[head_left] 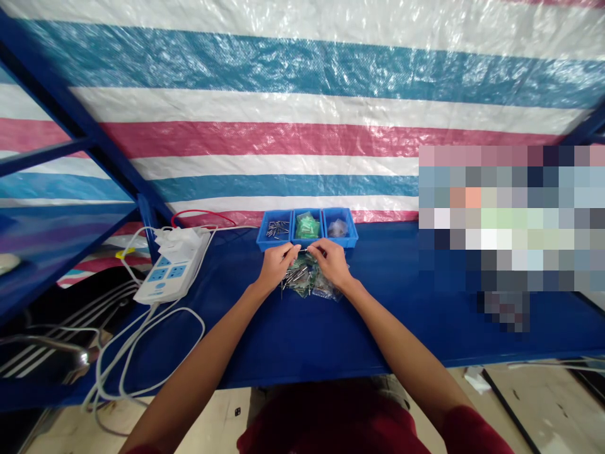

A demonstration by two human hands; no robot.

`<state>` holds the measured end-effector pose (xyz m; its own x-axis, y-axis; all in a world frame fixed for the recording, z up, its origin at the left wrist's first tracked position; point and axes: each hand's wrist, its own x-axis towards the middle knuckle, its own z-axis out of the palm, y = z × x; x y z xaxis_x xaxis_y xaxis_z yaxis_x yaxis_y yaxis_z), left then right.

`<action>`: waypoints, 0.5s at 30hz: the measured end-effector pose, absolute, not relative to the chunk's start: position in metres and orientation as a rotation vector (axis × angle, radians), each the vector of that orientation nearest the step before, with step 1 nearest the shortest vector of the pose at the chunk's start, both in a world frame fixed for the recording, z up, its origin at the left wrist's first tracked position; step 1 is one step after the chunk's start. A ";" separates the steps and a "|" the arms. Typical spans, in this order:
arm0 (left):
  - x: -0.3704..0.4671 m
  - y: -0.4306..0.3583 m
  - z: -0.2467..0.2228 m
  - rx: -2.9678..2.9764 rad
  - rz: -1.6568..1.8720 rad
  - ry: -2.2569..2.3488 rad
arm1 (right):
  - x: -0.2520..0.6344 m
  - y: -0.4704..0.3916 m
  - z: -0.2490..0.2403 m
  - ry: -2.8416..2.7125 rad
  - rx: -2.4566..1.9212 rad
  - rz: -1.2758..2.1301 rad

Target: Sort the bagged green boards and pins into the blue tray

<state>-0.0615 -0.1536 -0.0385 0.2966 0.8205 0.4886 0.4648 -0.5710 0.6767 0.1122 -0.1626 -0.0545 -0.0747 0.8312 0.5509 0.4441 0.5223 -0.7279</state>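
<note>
My left hand [275, 266] and my right hand [333, 262] meet over the blue table, both in a pinch. Between their fingertips runs a small thin metal pin [304, 251], its exact kind too small to make out. Just below lies a loose pile of metal pins [295, 276] mixed with green pieces and clear plastic bags [325, 287]. Beyond my fingers stand three joined blue bins: the left bin [261, 238] holds dark metal pins, the middle one green packets [307, 226], and the right one clear plastic pieces [337, 227].
A white power strip [172, 268] with plugs and looping white cables [123, 359] occupies the left of the blue table [302, 350]. Blue frame bars [116, 164] rise at the left. Striped sheeting [283, 139] hangs behind. The right side is partly pixelated.
</note>
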 end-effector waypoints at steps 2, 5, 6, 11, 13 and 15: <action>-0.062 -0.153 -0.039 2.165 1.229 1.125 | 0.112 -0.162 -0.055 -1.687 -1.127 0.458; -0.062 -0.151 -0.041 2.152 1.300 1.091 | 0.111 -0.162 -0.055 -1.678 -1.160 0.480; -0.062 -0.151 -0.042 2.125 1.316 1.085 | 0.111 -0.162 -0.055 -1.683 -1.158 0.485; -0.057 -0.149 -0.047 1.833 1.362 1.054 | 0.109 -0.163 -0.056 -1.711 -1.158 0.480; -0.055 -0.150 -0.047 1.776 1.371 1.049 | 0.109 -0.164 -0.055 -1.687 -1.189 0.469; -0.053 -0.151 -0.045 1.757 1.390 1.030 | 0.109 -0.165 -0.053 -1.640 -1.212 0.455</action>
<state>-0.0530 -0.1511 -0.0452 0.1237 0.8827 0.4533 0.1771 -0.4691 0.8652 0.1095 -0.1648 -0.0530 0.0078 0.8701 0.4928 0.4923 0.4256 -0.7593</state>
